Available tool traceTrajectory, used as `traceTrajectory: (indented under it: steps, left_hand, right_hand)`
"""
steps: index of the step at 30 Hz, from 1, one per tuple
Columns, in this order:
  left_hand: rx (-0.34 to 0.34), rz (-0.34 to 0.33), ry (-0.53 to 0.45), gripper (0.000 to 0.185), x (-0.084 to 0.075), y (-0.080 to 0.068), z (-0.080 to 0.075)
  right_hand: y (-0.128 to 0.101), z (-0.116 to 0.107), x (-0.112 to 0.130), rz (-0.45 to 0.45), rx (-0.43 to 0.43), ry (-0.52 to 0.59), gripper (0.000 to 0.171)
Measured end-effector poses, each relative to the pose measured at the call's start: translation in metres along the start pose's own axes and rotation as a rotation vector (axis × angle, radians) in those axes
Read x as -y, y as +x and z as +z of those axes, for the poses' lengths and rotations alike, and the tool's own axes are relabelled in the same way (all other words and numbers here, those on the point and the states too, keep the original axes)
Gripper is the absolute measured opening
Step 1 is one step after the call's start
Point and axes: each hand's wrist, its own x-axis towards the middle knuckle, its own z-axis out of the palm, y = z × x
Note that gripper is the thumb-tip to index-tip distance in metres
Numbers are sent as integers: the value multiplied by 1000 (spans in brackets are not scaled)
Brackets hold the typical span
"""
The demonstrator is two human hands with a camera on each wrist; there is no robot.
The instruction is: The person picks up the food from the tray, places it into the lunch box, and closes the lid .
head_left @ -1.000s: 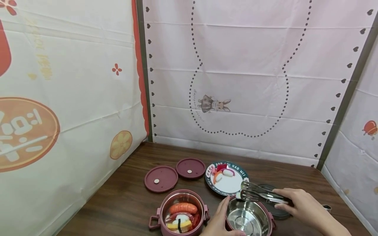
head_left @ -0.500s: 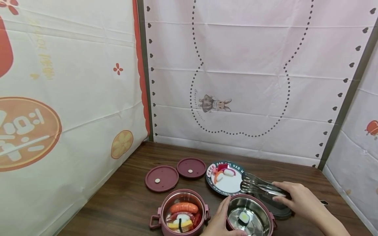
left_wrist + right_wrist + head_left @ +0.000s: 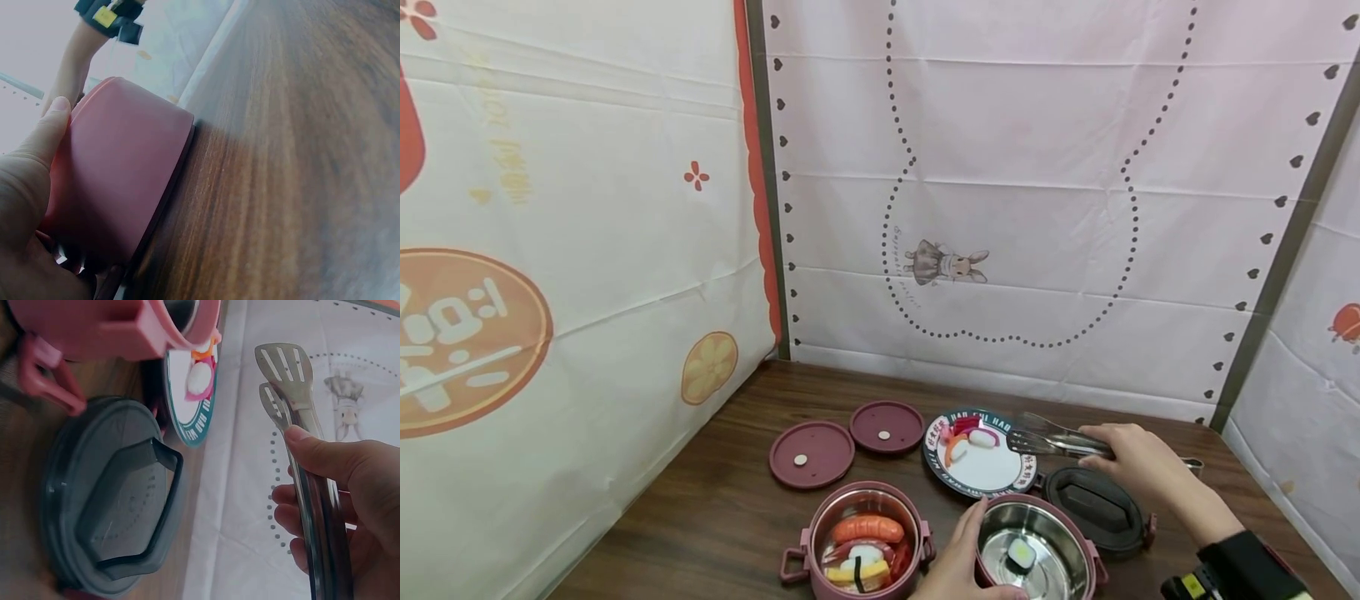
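- Pink pot: steel-lined, round, upright on the bench; landmark for all places below. Lower edge cut off in the head view.
- Sushi roll: one, pale top with yellowish centre, dark sides; lies on the steel floor inside the pink pot.
- Left hand: at the left side of the pink pot; grip holds the pot's outer wall, fingertips by the rim.
- Right hand: raised beyond and right of the pink pot; grip holds the tongs, thumb lying along one arm.
- Tongs: metal, slotted heads, jaws close together; held beyond the pink pot, heads pointing left.
- Plate: white, teal lettered rim; beyond and slightly left of the pink pot. Bears red, orange-and-white and pink-and-white food pieces.
- Dark lid: round, with raised handle; just beyond and right of the pink pot.
- Second pot: matching, left of the pink pot, well apart from it. Contains an orange-red ridged piece, a yellow piece with black band, and white and red pieces.
- Maroon discs: two, side by side, each with a pale dot; beyond and left of the pink pot.
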Motion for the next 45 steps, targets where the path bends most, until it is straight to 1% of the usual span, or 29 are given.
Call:
traceTrajectory:
  steps: [2,5,7,10,15,19,24,29,31,32,33,36,38,41,45]
  left_hand:
    - [-7,1,0,105,0,0,0]
    - [-8,-6,-12,106,0,0,0]
    - [-1,-10,-23,105,1,1,0]
    - [7,-19,-33,104,2,2,0]
    - [19,-16,-41,103,3,3,0]
    - [24,-17,-44,104,3,3,-1]
    - [23,-18,-47,104,3,3,-1]
    - [20,-22,-39,105,2,2,-1]
    - [20,-27,-43,104,2,2,-1]
    - [20,-29,-42,104,2,2,0]
    - [20,-27,-37,104,2,2,0]
    - [22,-28,-31,103,1,1,0]
    - [25,-28,-26,104,0,0,0]
    - [25,-33,-27,104,-2,-1,-1]
    - [1,-31,-15,105,-4,-3,-1]
  right_hand:
    - [7,-1,1,0,1,-8,63]
    - [18,-2,3,-28,-31,-44,56]
    - [24,-3,6,-45,-57,-83,52]
    - [35,-1,10,-64,-84,-141,50]
    - [54,7,17,-92,-98,-242,46]
    - [67,14,24,-116,-103,-290,37]
    - [78,19,34,-111,-112,-346,27]
    - [86,30,39,-125,-121,-448,8]
    - [88,36,40,-139,-127,-482,10]
    - [88,37,41,-144,-133,-493,14]
    - [88,39,42,-151,-147,-504,18]
    - [88,41,43,-166,-197,-528,23]
    - [87,41,44,-176,-213,-538,26]
    - [85,40,45,-178,-199,-543,29]
    - [84,36,46,-164,-191,-534,35]
